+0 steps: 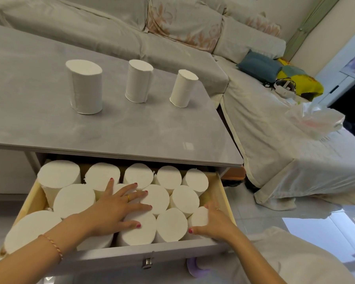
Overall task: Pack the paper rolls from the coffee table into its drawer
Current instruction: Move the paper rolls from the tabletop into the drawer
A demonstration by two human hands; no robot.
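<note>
Three white paper rolls stand upright on the grey coffee table [29, 119]: a left roll [84, 87], a middle roll [138, 80] and a right roll [182, 89]. Below the tabletop the wooden drawer [223, 193] is pulled out and packed with several upright rolls [74, 199]. My left hand [117, 210] lies flat with spread fingers on top of the rolls in the drawer's middle. My right hand [215, 222] wraps around a roll [199, 218] in the drawer's front right corner.
A grey sofa [172, 37] runs behind and right of the table, with a blue cushion [258, 66], a yellow bag [301, 80], a white headset [283, 88] and a plastic bag [316, 119]. The drawer front [131, 257] has a metal lock.
</note>
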